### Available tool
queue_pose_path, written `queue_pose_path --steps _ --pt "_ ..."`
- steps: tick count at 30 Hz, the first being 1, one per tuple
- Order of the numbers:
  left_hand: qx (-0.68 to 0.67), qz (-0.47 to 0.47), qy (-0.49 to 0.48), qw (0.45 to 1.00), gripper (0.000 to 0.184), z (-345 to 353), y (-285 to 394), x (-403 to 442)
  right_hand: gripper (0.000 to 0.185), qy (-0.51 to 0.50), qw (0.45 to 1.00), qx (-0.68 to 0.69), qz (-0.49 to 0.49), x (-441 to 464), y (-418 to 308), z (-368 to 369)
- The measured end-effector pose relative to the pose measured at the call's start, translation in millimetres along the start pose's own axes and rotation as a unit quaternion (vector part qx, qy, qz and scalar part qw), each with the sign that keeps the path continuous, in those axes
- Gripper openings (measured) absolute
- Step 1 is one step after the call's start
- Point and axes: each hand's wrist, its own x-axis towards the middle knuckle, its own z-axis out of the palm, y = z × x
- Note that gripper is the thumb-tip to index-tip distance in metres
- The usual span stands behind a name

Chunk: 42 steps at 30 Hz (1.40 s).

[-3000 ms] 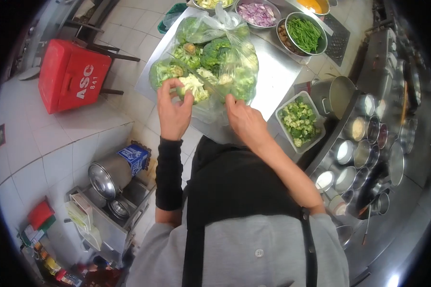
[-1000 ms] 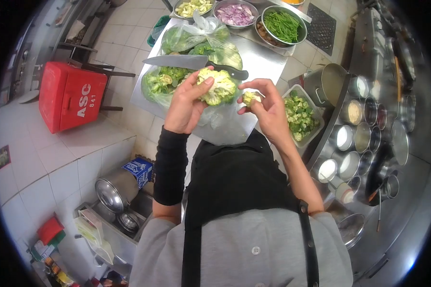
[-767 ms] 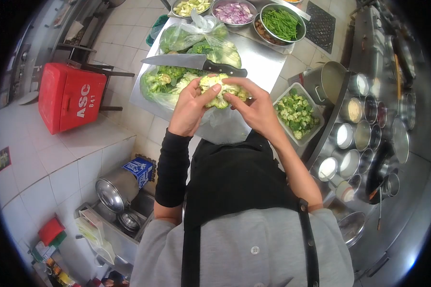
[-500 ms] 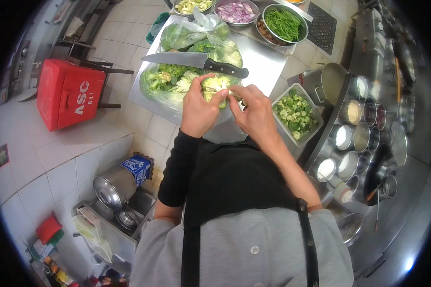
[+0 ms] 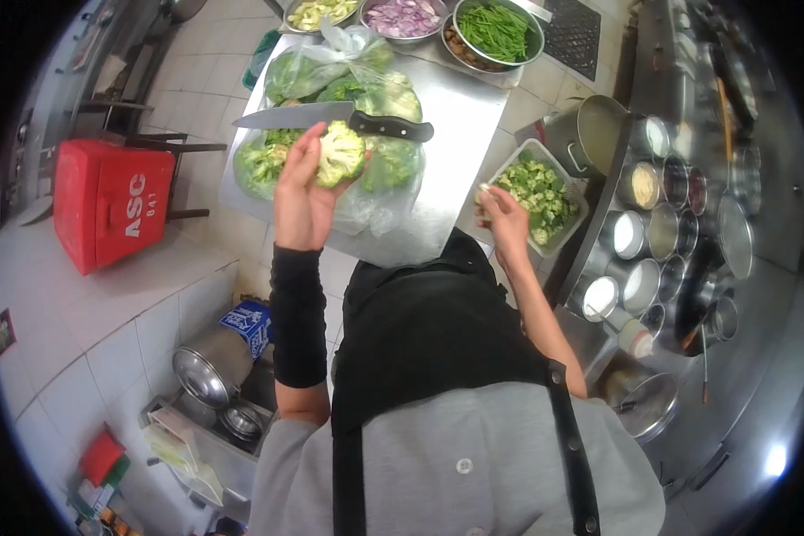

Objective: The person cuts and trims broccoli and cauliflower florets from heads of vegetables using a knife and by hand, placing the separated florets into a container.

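The broccoli head (image 5: 340, 154) is up in the left hand (image 5: 300, 201), over the bag, pale stems showing, fingers curled round its side. The right hand (image 5: 506, 221) has just come away from it and now hangs by the left edge of the white basket (image 5: 573, 230), fingertips pinched on what looks like a small pale piece; the head, I'd judge, is being broken down bit by bit. Florets (image 5: 536, 198) lie in the basket. The knife (image 5: 366, 123) rests across the plastic bag (image 5: 393, 179) on the bench (image 5: 464, 98), close enough to crowd the left fingertips. Bowls of purple pieces (image 5: 403, 18) and green beans (image 5: 498, 32) stand past the bag.
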Motion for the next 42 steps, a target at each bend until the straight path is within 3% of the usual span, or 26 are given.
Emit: queue_pose_path --steps 2,4,6,8,11,14,15,19,22,26,31,34,38,42 --pt "-0.024 -0.021 -0.036 0.999 0.059 -0.2 0.3 -6.4 0.031 0.055 0.986 0.117 0.105 26.0 52.2 -41.1" --pt "-0.035 -0.038 -0.066 0.997 0.059 -3.0 -6.1 -11.8 0.028 0.090 0.964 0.200 0.149 61.7 105.0 -89.8" --pt "-0.066 -0.058 -0.082 0.993 0.059 -4.1 -11.6 -12.8 0.026 0.107 0.967 0.176 0.150 91.0 132.7 -136.8" --pt "-0.091 -0.077 -0.085 0.989 0.059 -2.8 -13.4 -15.4 0.031 0.163 0.943 0.258 0.131 132.0 163.5 -179.1" --pt "-0.107 -0.097 -0.100 0.984 0.054 -6.7 -16.0 -16.9 0.058 0.171 0.959 0.163 0.157 127.9 129.2 -198.2" --pt "-0.104 -0.098 -0.092 0.985 0.051 -2.0 -10.9 -21.1 0.058 0.161 0.975 0.048 0.149 127.8 111.6 -186.2" --pt "-0.092 -0.094 -0.085 0.988 0.051 -2.9 -11.0 -22.4 0.049 0.147 0.982 -0.013 0.116 116.0 92.8 -164.8" --pt "-0.042 -0.069 -0.071 0.994 0.054 -2.0 -8.6 -29.3 0.034 -0.022 0.994 -0.101 -0.042 36.2 -8.7 -54.4" --pt "-0.023 -0.044 -0.063 0.997 0.059 4.7 -8.0 -32.7 0.022 -0.142 0.968 -0.081 -0.189 -17.2 -64.7 18.5" --pt "0.009 -0.022 -0.076 0.997 0.067 11.6 -7.4 -35.5 0.021 -0.206 0.905 -0.103 -0.358 -70.5 -125.6 85.6" --pt "0.064 0.020 -0.084 0.994 0.068 9.6 -8.6 -42.1 0.020 -0.226 0.914 -0.101 -0.322 -83.7 -134.5 116.6" --pt "0.183 0.106 -0.072 0.975 0.058 12.2 -11.8 -47.9 0.017 -0.222 0.936 -0.068 -0.266 -78.8 -124.2 123.7" --pt "0.292 0.108 -0.025 0.950 0.051 13.6 -18.4 -50.4 0.014 -0.260 0.943 -0.019 -0.208 -73.3 -111.9 124.8" --pt "0.464 0.111 -0.020 0.878 0.051 21.4 -8.7 -48.9 0.016 -0.197 0.875 -0.272 -0.348 -78.9 -125.2 113.4"
